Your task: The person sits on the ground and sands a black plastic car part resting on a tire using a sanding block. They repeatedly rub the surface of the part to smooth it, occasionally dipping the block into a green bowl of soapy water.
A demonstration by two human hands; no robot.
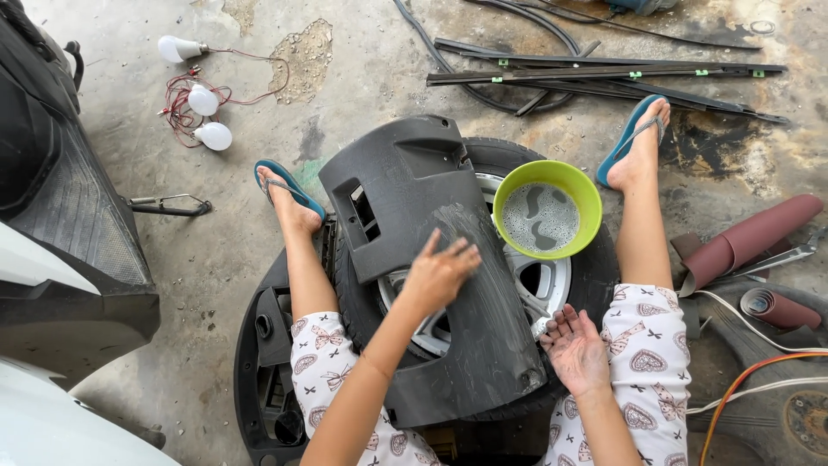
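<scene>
Left hand (pixel 440 274) pressing flat, fingers spread, on dark plastic panel (pixel 431 259); whether it is holding anything underneath, cannot tell. Right hand (pixel 576 349) resting open, palm up, gripping nothing, at panel's 4 o'clock edge. Panel lying across wheel (pixel 517 285) between legs, surface looking wet and streaked. Green bowl (pixel 548 209) sitting on wheel at panel's 2 o'clock, holding foamy water. Risk: panel sliding under pressure, nudging bowl, spilling water; nothing bracing panel.
</scene>
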